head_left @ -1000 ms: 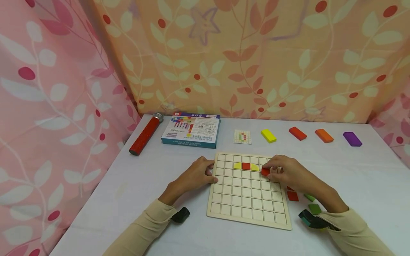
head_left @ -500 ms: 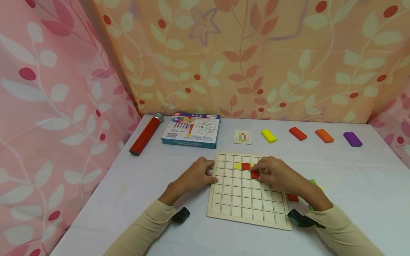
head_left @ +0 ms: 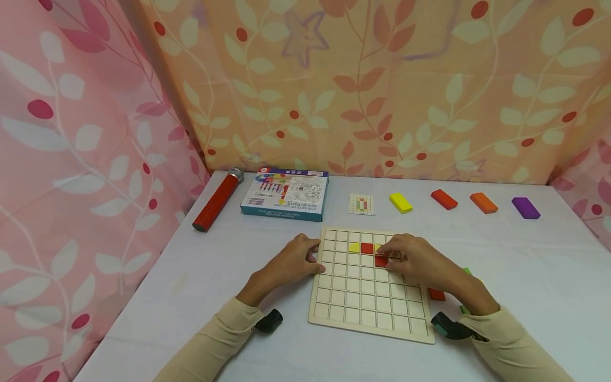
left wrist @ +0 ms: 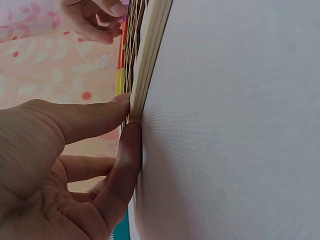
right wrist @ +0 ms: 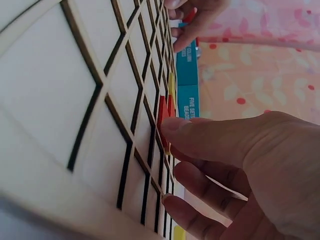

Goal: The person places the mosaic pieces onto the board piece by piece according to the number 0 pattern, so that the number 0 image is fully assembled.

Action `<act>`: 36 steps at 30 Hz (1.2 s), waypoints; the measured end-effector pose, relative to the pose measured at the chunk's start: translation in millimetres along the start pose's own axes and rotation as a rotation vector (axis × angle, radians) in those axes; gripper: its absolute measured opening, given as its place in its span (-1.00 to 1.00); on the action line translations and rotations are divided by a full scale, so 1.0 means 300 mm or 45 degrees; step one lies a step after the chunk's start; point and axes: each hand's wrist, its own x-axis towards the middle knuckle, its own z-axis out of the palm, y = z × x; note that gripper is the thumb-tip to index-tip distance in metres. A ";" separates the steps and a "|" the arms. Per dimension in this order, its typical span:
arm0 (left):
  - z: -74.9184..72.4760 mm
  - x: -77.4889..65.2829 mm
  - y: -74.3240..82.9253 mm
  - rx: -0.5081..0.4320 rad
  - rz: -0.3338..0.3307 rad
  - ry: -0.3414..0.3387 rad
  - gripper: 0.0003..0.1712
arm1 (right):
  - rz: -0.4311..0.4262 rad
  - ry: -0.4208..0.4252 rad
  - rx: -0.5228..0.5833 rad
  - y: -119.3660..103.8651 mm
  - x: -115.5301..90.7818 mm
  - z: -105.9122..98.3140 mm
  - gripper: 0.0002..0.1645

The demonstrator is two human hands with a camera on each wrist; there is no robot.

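Pinching a small red square tile [head_left: 381, 260] between thumb and fingertips, the right hand [head_left: 415, 261] sets it into a cell of the pale wooden grid board [head_left: 367, 313], in the row just below a short line of tiles already seated: a yellow tile [head_left: 354, 247], a red tile [head_left: 366, 248] and a second yellow one mostly hidden under the fingers. That puts the held tile a little right of centre in the frame, on the upper part of the board. The right wrist view shows the thumb lying along the tile's edge, so the grip is closed on it, not spread.

At the board's left edge the left hand [head_left: 295, 261] braces it, thumb and forefinger pressed against the wooden rim [left wrist: 145, 75] with fingers nearly straight.

By my reading, the step in hand is seating this tile; the next move seems to call for pressing it flat in its cell and letting go without nudging its neighbours.

Compared with half a second ago the tile sits in almost the same cell; a second ago it was one cell further right, with the hand over the board's right edge.

Loose red and green tiles [head_left: 436, 294] lie on the white desk [head_left: 191, 276] at lower right. Toward the top of the desk are a small pattern card [head_left: 361, 204], four blocks in yellow [head_left: 400, 202], red [head_left: 444, 199], orange [head_left: 483, 202] and purple [head_left: 525, 208], a blue printed box [head_left: 285, 194] and a red cylinder with a silver cap [head_left: 218, 199].
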 end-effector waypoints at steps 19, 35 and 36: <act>-0.006 0.002 -0.001 -0.014 -0.010 0.001 -0.16 | 0.191 0.064 -0.140 0.149 -0.203 -0.094 -0.56; -0.002 -0.001 0.004 -0.017 -0.023 -0.015 -0.15 | 0.179 0.023 -0.153 0.192 -0.247 -0.100 -0.59; -0.002 -0.001 0.004 -0.019 -0.022 -0.015 -0.15 | 0.175 0.025 -0.160 0.192 -0.247 -0.101 -0.60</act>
